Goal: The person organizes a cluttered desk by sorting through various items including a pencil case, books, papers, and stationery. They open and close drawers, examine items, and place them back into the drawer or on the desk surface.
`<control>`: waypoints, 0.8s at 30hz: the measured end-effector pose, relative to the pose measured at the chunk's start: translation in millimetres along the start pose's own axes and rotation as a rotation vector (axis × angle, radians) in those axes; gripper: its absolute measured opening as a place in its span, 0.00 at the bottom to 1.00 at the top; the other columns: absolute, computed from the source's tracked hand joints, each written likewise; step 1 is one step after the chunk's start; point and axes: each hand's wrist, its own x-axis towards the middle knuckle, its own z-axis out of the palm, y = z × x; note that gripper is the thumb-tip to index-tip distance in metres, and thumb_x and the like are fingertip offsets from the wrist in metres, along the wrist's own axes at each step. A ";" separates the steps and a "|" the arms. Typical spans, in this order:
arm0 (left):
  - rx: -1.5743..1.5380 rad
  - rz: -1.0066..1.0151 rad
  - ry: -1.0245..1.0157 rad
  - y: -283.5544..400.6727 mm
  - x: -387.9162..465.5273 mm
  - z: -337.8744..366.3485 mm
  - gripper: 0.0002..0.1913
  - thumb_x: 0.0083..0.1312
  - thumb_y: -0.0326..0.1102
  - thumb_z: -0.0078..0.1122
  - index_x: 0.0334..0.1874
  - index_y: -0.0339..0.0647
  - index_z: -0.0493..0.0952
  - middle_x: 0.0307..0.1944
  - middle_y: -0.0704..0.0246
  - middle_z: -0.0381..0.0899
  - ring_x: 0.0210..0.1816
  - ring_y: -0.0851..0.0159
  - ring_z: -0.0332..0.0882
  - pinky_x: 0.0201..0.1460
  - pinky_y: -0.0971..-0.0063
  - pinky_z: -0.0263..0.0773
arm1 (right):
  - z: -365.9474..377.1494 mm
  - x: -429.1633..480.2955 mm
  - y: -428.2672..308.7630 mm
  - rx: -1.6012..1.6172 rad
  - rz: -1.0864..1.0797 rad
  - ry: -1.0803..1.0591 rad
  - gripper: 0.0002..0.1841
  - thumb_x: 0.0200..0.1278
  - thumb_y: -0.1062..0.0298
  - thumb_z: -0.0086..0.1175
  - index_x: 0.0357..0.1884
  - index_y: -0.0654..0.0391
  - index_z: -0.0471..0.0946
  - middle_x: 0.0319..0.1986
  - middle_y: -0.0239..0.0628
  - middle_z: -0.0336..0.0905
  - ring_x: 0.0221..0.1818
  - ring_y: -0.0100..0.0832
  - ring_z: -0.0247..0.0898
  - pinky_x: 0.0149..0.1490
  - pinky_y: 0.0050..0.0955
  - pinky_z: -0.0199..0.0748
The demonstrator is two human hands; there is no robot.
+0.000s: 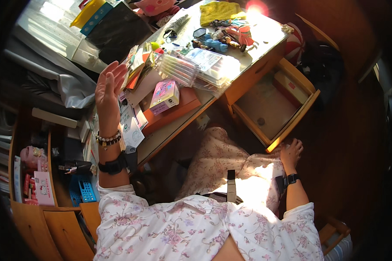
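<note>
My left hand is raised over the desk's left side, palm and fingers showing, with nothing in it. Just right of it lie a stack of papers and booklets and a small pink and yellow carton on an orange-brown box. My right hand rests low by the front corner of a pulled-out wooden drawer, near my right knee; its fingers are bent and whether it touches the drawer is unclear. In the drawer lie a long box and a small round thing.
The glass-topped desk bears clear cases of markers, several dolls and a yellow-green cloth. At the left stands a shelf with a blue plastic basket and a pink box. A striped ball sits beyond the drawer.
</note>
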 end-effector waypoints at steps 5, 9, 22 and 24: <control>-0.447 -0.222 -0.809 27.5 -95.8 133.0 0.19 0.72 0.32 0.51 0.61 0.31 0.65 0.51 0.59 0.77 0.55 0.61 0.77 0.61 0.66 0.71 | 5.6 3.1 1.7 0.007 0.010 0.000 0.29 0.56 0.54 0.60 0.55 0.57 0.65 0.59 0.43 0.60 0.64 0.48 0.54 0.56 0.57 0.66; -0.614 -0.762 -0.931 -42.0 -108.3 258.1 0.22 0.68 0.29 0.56 0.63 0.34 0.64 0.56 0.58 0.74 0.58 0.60 0.75 0.59 0.66 0.74 | 6.0 3.2 2.2 0.043 -0.006 0.012 0.28 0.55 0.55 0.60 0.55 0.57 0.66 0.59 0.43 0.60 0.64 0.48 0.54 0.58 0.57 0.63; -1.258 -1.314 -0.604 -368.7 -57.8 450.3 0.07 0.70 0.34 0.50 0.38 0.39 0.75 0.32 0.64 0.79 0.33 0.60 0.77 0.42 0.65 0.77 | -2.5 16.2 6.0 0.200 0.109 0.043 0.24 0.51 0.62 0.59 0.52 0.55 0.69 0.56 0.42 0.63 0.63 0.48 0.55 0.61 0.50 0.61; -1.183 -1.382 -0.484 -385.9 -55.5 459.1 0.08 0.70 0.35 0.51 0.36 0.40 0.76 0.28 0.66 0.79 0.29 0.62 0.77 0.37 0.68 0.78 | -3.2 18.7 5.4 0.216 0.128 0.024 0.24 0.51 0.62 0.59 0.51 0.55 0.70 0.56 0.43 0.63 0.63 0.49 0.55 0.61 0.51 0.61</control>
